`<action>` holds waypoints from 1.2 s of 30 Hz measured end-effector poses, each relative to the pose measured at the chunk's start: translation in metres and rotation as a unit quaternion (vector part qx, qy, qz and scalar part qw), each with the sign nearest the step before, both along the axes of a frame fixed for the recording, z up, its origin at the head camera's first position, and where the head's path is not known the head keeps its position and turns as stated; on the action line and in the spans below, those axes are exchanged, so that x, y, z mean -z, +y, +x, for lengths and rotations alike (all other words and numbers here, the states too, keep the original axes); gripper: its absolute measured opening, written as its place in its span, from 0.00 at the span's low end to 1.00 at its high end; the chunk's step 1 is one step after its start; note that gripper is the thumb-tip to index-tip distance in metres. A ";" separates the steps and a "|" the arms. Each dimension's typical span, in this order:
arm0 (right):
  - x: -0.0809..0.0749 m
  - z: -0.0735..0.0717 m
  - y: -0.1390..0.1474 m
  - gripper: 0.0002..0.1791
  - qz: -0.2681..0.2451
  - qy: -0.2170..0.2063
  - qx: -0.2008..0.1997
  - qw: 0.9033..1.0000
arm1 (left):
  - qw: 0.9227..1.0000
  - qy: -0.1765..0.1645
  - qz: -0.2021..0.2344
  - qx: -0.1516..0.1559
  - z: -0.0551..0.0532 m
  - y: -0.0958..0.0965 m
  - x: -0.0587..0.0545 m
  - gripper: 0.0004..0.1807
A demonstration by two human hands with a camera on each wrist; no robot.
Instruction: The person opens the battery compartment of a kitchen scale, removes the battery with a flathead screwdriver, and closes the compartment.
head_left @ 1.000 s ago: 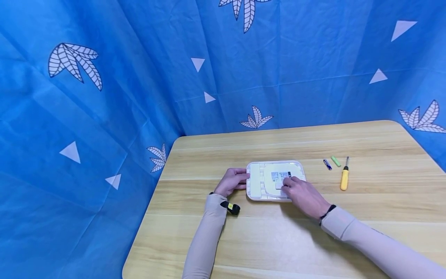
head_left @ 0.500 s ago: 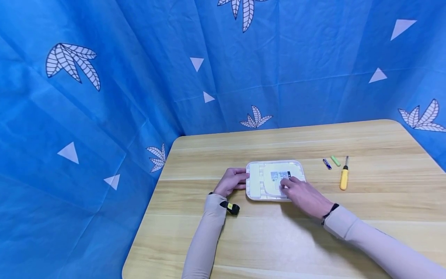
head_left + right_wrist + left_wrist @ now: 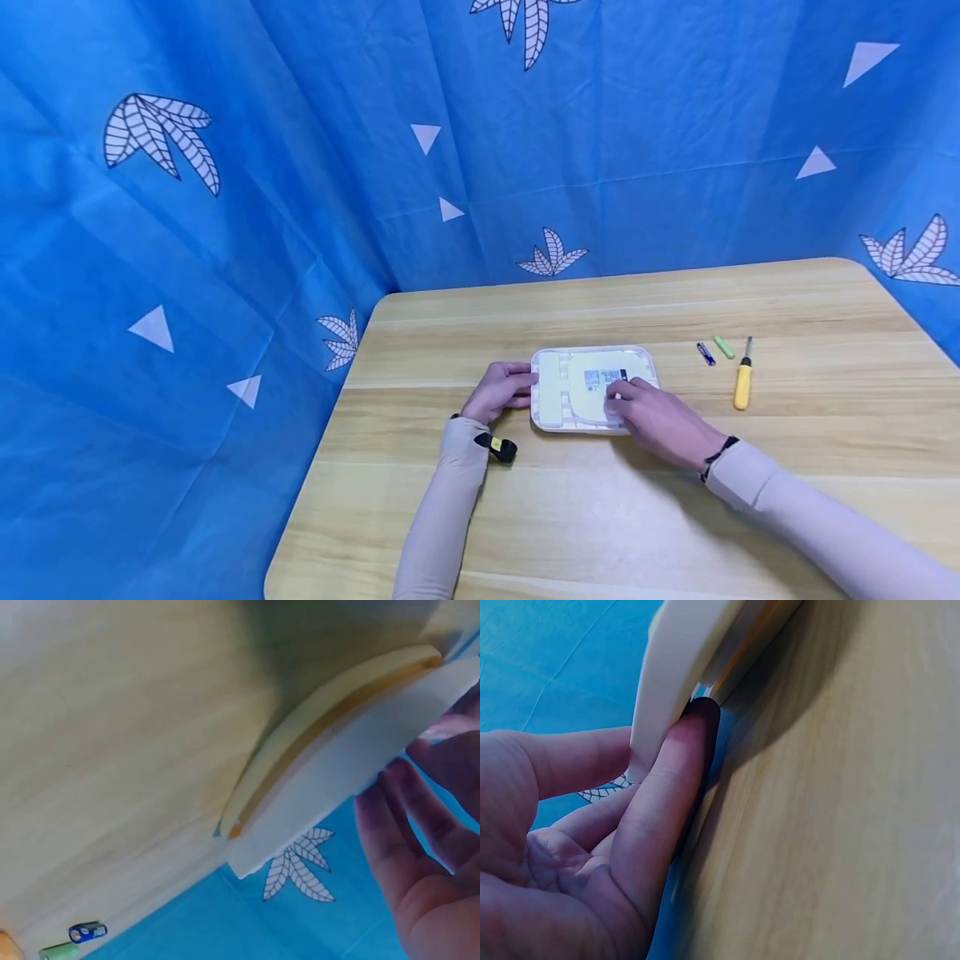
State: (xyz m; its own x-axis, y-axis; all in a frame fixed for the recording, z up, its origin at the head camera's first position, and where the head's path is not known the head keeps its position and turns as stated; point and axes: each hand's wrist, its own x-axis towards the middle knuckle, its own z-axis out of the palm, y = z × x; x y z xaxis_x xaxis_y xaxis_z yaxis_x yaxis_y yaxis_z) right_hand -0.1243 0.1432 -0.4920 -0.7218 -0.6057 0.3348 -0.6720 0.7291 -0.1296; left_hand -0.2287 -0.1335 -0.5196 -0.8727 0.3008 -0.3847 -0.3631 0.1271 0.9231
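A flat white device [image 3: 551, 408] with rounded corners lies on the table with its printed label up, at the middle of the head view. At its left end, my left hand [image 3: 501, 390] grips the edge, thumb and fingers on either side of the rim in the left wrist view. My right hand [image 3: 660, 421] reaches over the right half, fingertips bent down at the label. A small white piece [image 3: 617, 397] shows between those fingertips, mostly hidden. In the right wrist view, bent fingers [image 3: 390, 847] come right up to the white casing.
To the right of the device lie a blue battery [image 3: 706, 353], a green battery [image 3: 723, 347] and a screwdriver [image 3: 742, 383] with a yellow handle. A blue patterned curtain [image 3: 645, 167] hangs behind the wooden table [image 3: 450, 325] and along its left side.
My right hand has shifted slightly to the right over the label, and less of the small white piece shows at its fingertips. The left hand and the device have stayed in place.
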 end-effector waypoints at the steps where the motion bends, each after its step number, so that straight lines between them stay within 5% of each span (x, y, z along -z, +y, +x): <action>1: 0.001 0.000 0.001 0.16 0.001 0.007 0.000 1.000 | 1.000 0.001 0.001 0.001 0.000 0.000 0.000 0.25; 9: 0.003 0.002 0.004 0.17 -0.015 0.017 -0.002 1.000 | 1.000 0.001 0.000 0.000 -0.002 0.002 -0.002 0.25; 14: 0.000 -0.002 0.008 0.12 -0.069 -0.053 0.007 0.996 | 1.000 -0.002 0.001 -0.002 -0.002 0.001 0.000 0.25; 18: -0.005 -0.007 0.016 0.11 -0.132 -0.126 0.034 0.983 | 1.000 0.002 -0.003 0.001 -0.002 0.002 0.000 0.25; 24: -0.009 -0.018 0.038 0.12 -0.228 -0.200 0.120 0.945 | 1.000 0.005 -0.008 0.004 -0.001 0.002 0.001 0.25; 29: -0.006 -0.028 0.057 0.18 -0.257 -0.258 0.171 0.916 | 1.000 0.006 -0.008 0.005 -0.002 0.002 0.003 0.25; 36: 0.001 -0.036 0.068 0.27 -0.325 -0.414 0.173 0.833 | 1.000 0.004 -0.005 0.003 -0.002 0.000 0.004 0.25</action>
